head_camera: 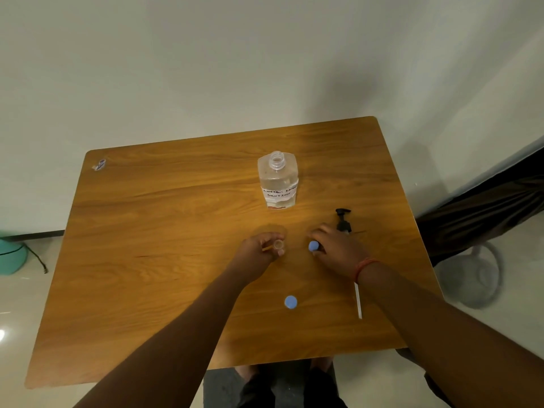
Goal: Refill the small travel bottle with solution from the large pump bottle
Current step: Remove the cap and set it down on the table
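Steadying things first: the bench (147,219) is bare wood, so I should keep the small travel bottle (278,245) upright while I cap or fill it. Beyond my hands stands the large pump bottle (278,181), uncapped neck showing, clear solution about two thirds up. Its pump head (343,219) lies just behind my right hand (338,247), which pinches a blue cap (313,246). My left hand (259,251) grips the open travel bottle; its contents I cannot tell. Another blue cap (290,302) lies nearer me
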